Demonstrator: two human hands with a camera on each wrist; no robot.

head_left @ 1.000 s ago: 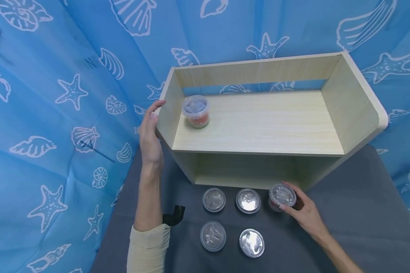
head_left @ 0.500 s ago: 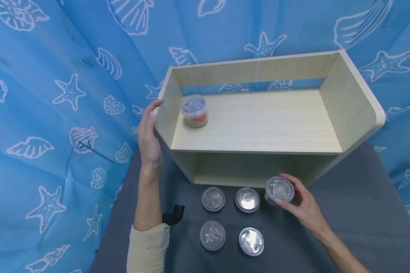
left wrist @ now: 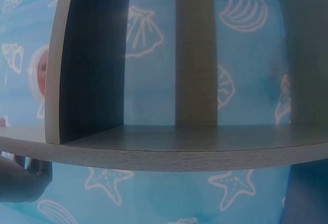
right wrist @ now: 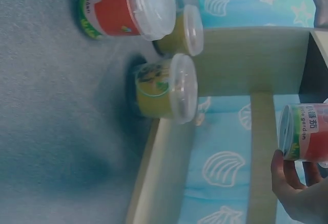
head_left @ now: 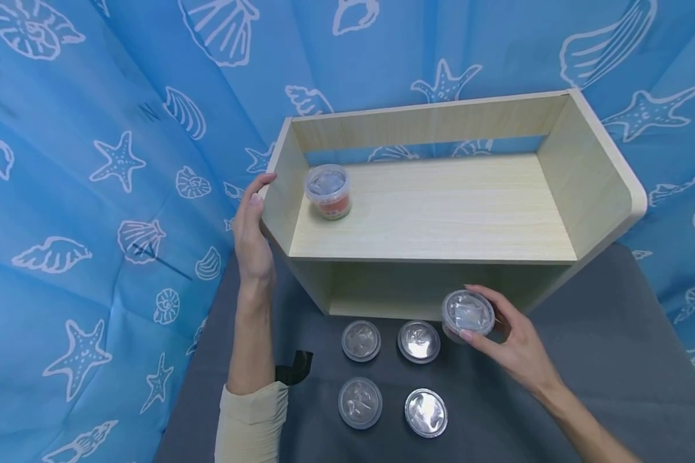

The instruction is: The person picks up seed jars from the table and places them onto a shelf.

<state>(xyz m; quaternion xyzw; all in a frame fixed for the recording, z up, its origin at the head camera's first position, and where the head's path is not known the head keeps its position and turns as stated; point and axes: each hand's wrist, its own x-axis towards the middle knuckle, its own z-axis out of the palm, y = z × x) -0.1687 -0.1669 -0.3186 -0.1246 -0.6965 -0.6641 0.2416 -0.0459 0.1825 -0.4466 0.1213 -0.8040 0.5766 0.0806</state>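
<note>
In front of a blue shell-printed curtain [head_left: 121, 206], a wooden shelf unit [head_left: 457, 206] stood on the dark worktop [head_left: 614, 354]; the left hand [head_left: 253, 241] had its fingers crooked round the edge of the side panel [head_left: 284, 186], and the right hand [head_left: 512, 341] pinched a red-labelled cup [right wrist: 312, 131] between thumb and fingers, off the worktop, before the lower compartment [head_left: 394, 299]. Carrying it well seemed to call for a firm left hold, height enough to clear the nearest lidded cup [head_left: 419, 341], and gentle, level pressure below the lid [head_left: 469, 310].
</note>
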